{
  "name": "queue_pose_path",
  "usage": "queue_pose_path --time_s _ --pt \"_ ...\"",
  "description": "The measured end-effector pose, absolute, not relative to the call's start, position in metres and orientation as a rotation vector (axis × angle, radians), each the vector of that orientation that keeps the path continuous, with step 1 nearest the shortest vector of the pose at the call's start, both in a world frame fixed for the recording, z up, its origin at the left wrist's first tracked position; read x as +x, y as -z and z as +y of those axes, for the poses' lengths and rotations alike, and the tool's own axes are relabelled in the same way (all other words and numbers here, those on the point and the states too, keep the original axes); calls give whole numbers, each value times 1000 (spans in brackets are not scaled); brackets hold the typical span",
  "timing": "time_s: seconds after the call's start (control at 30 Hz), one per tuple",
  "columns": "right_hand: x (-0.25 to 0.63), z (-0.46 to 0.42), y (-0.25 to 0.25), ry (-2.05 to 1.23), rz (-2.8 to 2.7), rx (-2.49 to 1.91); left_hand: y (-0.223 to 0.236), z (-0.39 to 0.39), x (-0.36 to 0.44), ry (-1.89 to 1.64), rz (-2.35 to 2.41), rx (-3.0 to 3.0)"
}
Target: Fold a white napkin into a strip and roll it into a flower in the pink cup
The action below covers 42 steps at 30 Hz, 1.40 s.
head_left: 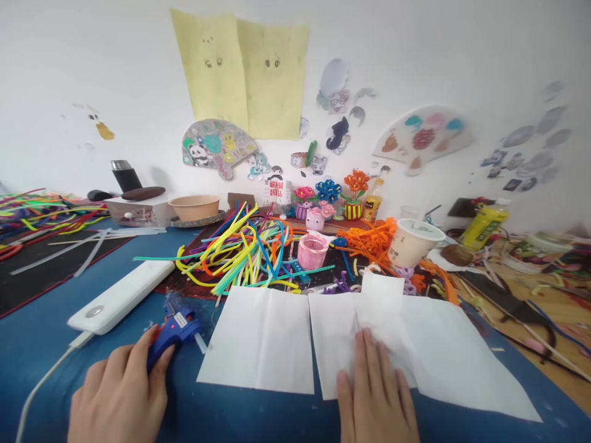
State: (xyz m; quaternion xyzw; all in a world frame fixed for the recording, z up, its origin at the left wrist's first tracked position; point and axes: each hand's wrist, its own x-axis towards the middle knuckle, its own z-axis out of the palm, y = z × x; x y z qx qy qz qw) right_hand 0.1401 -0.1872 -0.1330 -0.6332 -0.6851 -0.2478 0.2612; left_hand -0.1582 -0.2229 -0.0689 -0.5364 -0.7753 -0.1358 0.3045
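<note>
My left hand (120, 394) is closed around the handle of a blue hot glue gun (178, 329), which lies low over the blue table mat. A clear glue stick pokes out of the gun toward the paper. My right hand (376, 394) lies flat, fingers stretched out, pressing on a creased white paper sheet (443, 344) with a torn-looking upright flap. To its left is another white sheet (265, 341) with a fold down its middle. A narrow gap shows the mat between the two sheets.
Behind the papers lie a heap of coloured pipe cleaners (244, 246), a pink cup (313, 250) and orange pipe cleaners (373, 243). A paper cup (413, 243) stands at right. A white power bank (120, 298) with a cable lies left of the glue gun.
</note>
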Motion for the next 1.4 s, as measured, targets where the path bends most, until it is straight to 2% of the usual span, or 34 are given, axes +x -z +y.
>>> queue_pose_path --time_s 0.17,0.27,0.43,0.67,1.4 --pt "137 -188 134 634 -1828 -1722 57 -222 -145 208 -2061 -1303" --pt "136 -187 136 598 -1804 -1736 50 -224 -119 313 -1919 -1282" --pt "132 -188 134 598 -1785 -1746 45 -211 -63 735 -1764 -1713" --pt "122 -188 129 590 -1741 -1784 37 -167 -9 684 -2054 -2126" --pt "108 -192 118 527 -1704 -1841 63 -175 -31 529 -1902 -1954"
